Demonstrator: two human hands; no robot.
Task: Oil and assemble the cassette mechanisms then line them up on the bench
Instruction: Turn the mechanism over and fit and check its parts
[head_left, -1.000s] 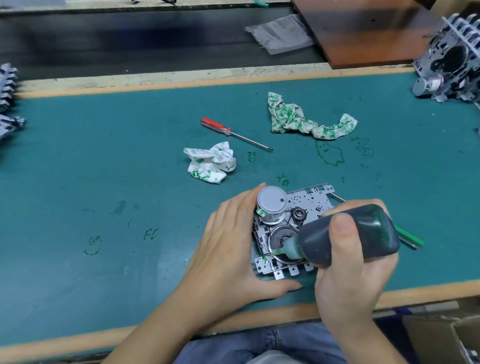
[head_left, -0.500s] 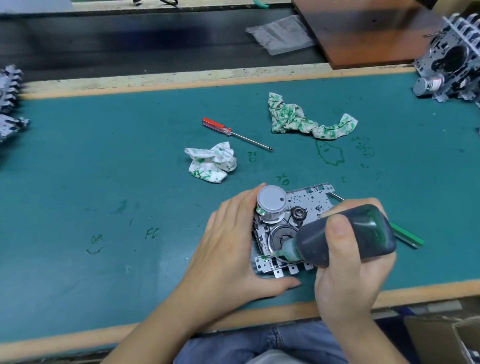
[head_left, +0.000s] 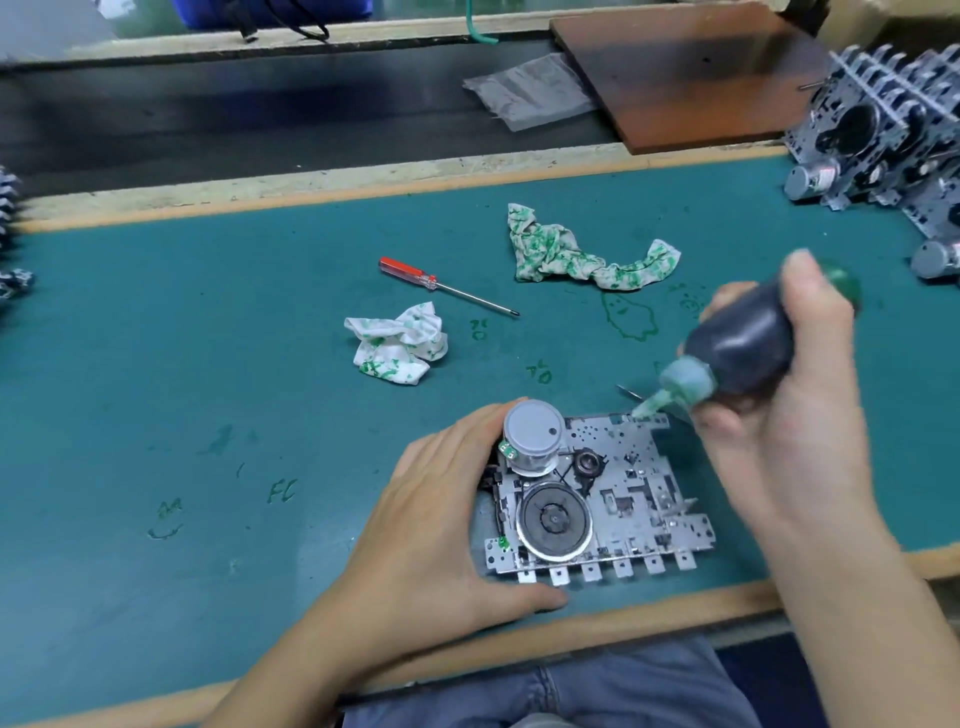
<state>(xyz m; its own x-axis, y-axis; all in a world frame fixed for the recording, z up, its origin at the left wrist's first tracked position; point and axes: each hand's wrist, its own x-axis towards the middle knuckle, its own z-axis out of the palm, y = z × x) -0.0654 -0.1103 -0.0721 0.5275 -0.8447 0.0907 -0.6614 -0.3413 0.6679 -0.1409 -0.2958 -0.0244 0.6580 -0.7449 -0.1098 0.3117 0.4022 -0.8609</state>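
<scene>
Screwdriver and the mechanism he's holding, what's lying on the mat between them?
In the head view, one crumpled rag lies between the screwdriver and the mechanism; otherwise only bare green mat with pen marks.

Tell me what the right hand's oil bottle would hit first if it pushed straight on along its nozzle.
Probably the cassette mechanism: the oil bottle in the right hand points its nozzle down-left at the plate's far right corner. Depth is unclear, so it may land on the green mat just beyond.
</scene>
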